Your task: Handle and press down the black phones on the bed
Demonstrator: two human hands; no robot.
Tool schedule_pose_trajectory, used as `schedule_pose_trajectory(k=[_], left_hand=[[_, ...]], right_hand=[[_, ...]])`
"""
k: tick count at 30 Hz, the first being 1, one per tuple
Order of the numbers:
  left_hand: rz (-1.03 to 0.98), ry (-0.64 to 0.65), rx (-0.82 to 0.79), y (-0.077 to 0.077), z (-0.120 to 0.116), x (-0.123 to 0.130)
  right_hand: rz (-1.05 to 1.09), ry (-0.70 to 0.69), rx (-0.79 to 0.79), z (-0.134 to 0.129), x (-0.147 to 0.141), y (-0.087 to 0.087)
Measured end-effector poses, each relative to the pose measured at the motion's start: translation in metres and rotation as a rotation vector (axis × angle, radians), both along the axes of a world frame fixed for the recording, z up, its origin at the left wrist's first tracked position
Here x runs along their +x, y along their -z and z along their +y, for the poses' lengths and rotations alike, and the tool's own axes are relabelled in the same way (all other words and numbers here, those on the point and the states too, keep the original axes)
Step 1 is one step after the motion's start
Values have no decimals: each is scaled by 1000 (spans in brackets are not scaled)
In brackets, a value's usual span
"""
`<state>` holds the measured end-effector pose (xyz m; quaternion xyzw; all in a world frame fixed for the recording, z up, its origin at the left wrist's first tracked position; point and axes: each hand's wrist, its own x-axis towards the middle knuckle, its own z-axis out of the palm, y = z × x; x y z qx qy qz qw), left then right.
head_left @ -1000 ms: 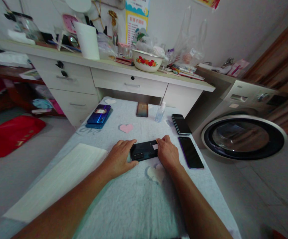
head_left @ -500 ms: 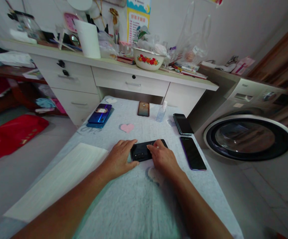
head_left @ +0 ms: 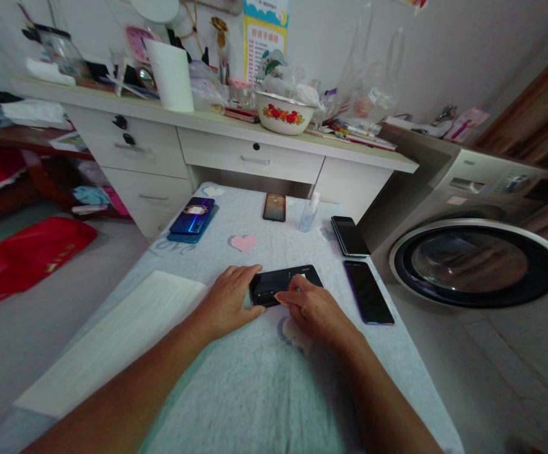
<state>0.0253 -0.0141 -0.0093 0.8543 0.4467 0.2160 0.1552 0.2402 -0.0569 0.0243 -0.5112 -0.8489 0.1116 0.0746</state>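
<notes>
A black phone lies back up on the cloth-covered table, its camera end toward the left. My left hand grips that end, thumb at the near edge and fingers at the far edge. Over the right half of the phone, my right hand is closed with the fingertips pressed together on the phone's back. A small pale bit shows by its knuckles; what the fingers hold, if anything, I cannot make out. To the right lies a phone with a purple edge.
Behind stand a clear spray bottle and a brownish phone or case. Blue phones are stacked far left, dark phones far right. A long pale sheet lies left. Drawers and a washing machine border the table.
My right hand has shifted slightly toward me along the phone's back, uncovering more of its far right corner. My left hand keeps its grip. The view has moved slightly.
</notes>
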Motion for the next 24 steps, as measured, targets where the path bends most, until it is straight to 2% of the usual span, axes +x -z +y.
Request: schedule_pose_trajectory(k=[3, 10, 14, 19, 24], left_hand=[[7, -1, -8, -1, 0, 0], [9, 4, 1, 1, 0, 0], [-15, 12, 6, 3, 1, -1], [-27, 11, -7, 0, -1, -1], [-18, 10, -12, 0, -1, -1]], right_hand=[[20, -3, 4, -1, -1, -1], [25, 107, 24, 5, -12, 9], [3, 140, 12, 6, -18, 6], [-37, 125, -22, 4, -20, 1], [-31, 116, -21, 3, -14, 6]])
